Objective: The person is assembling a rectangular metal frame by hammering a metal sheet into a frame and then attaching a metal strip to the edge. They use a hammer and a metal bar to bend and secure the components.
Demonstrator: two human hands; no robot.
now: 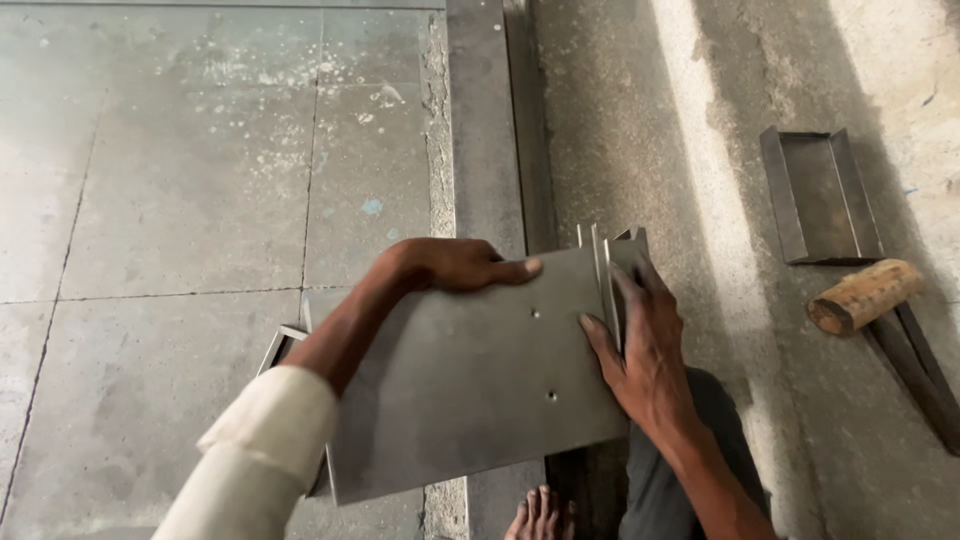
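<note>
Over grey concrete floor, your left hand and right hand clamp the flat grey steel plate, its flanged edge already bent.

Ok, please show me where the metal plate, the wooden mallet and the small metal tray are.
metal plate (470, 400): head view, flat face below the two holes.
wooden mallet (866, 295): head view, side of its round head.
small metal tray (820, 200): head view, inner floor.

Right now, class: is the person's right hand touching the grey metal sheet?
Touching. The head view shows the right hand with its fingers pressed flat on the metal sheet at its folded right edge.
</note>
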